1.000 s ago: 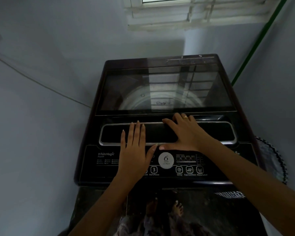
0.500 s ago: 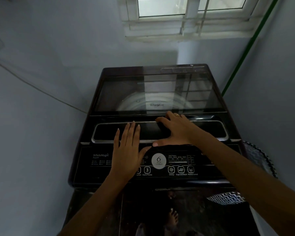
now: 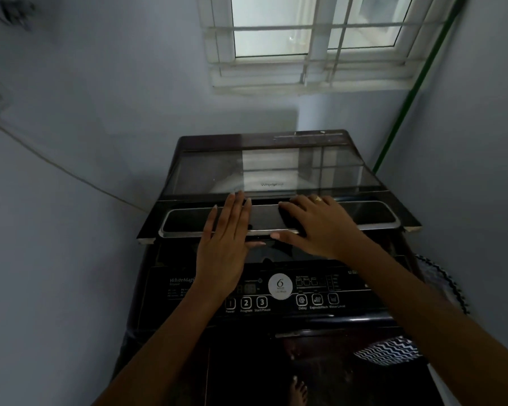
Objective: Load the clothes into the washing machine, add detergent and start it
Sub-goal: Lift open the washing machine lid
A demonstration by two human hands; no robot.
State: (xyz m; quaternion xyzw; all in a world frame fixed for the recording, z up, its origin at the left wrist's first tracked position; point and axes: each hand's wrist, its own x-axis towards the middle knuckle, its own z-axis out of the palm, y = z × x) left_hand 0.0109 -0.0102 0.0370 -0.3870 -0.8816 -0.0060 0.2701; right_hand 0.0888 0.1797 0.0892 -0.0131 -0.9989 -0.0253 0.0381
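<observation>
Opening step, mid-frame: right hand (image 3: 320,227) grips lid (image 3: 373,213) front edge, thumb under, fingers curled over; left hand (image 3: 223,247) flat, fingers together. Next: swing it up (loading likely pending).

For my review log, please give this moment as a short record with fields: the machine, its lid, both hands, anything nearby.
appliance: dark top-load washing machine, in a corner below a window
opening: glass lid, front edge lifted clear of the control panel
left: left hand lies flat on the lid's front strip, fingers straight
right: right hand grips the lid's front edge, thumb beneath
drum contents: cannot tell through the reflections
nearby: zigzag-patterned cloth at lower right
</observation>
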